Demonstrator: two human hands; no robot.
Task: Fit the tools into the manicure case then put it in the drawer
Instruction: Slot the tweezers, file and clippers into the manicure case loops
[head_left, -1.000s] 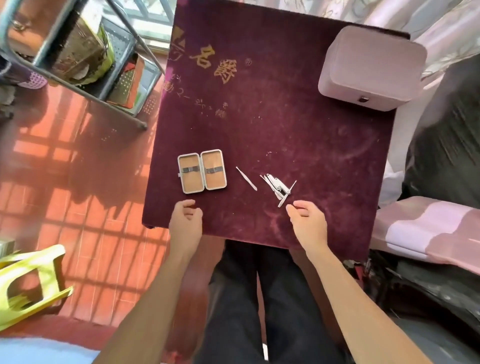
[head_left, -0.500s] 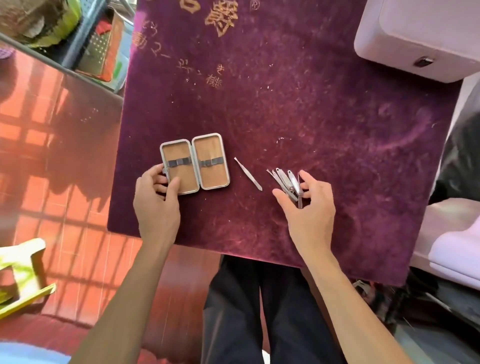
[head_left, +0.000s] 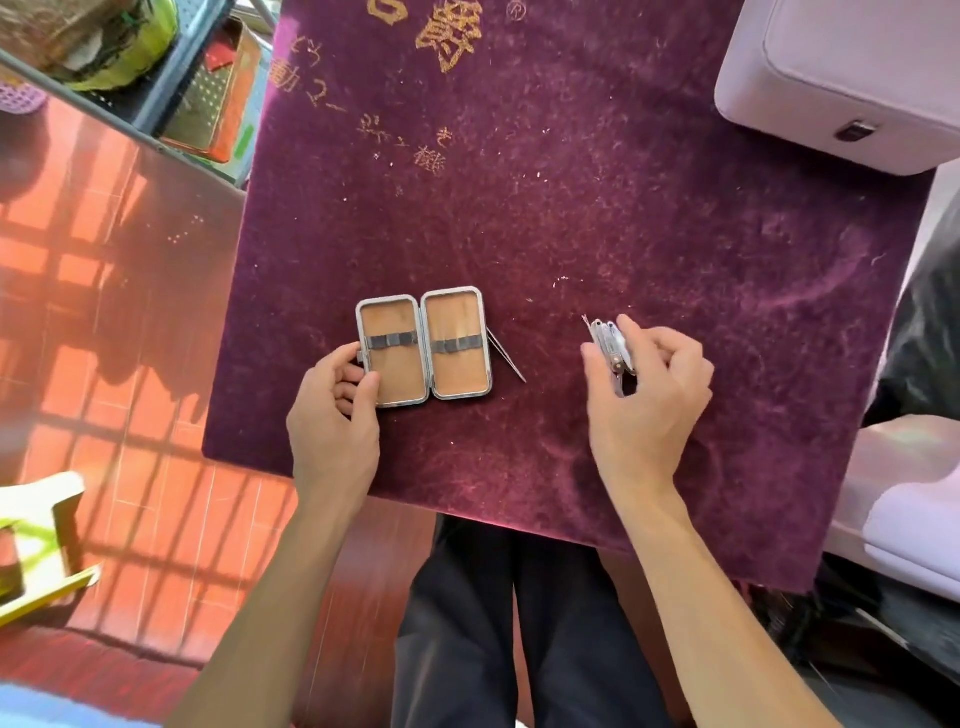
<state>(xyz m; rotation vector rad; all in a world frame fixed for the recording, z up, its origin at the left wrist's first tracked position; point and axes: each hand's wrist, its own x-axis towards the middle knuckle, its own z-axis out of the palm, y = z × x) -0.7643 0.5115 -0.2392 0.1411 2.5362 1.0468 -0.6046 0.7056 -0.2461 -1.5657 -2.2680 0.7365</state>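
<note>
The left hand (head_left: 332, 415) grips the manicure case (head_left: 457, 364) at its near left corner. The thumb lies over the rim onto the tan lining, and the fingers curl round the outer edge, where they are mostly hidden. The right hand (head_left: 644, 400) is clenched around a bundle of metal tools (head_left: 609, 340), thumb on one side and curled fingers on the other. Only the far tips and part of the shiny bodies stick out, so the number of pieces cannot be told, nor whether the bundle is lifted off the cloth.

The case lies open and flat near the front edge of the table (head_left: 571, 208). Both halves face up, each crossed by a dark elastic band (head_left: 457, 344) over bare lining. A thin pointed tool (head_left: 511, 366) lies slanting just beside the case's right edge, well apart from the right hand. Its far end meets the rim, and whether it touches or slips under is unclear.

Purple velvet covers the table, and its gold characters (head_left: 447, 47) are cut off at the top. A pale pink box (head_left: 857, 62) with a small dark clasp (head_left: 854, 130) sits on the far right corner, cropped by the frame. On the red-tiled floor (head_left: 104, 312) to the left, a yellow-green stool (head_left: 36, 540) is blurred and cut by the edge.
</note>
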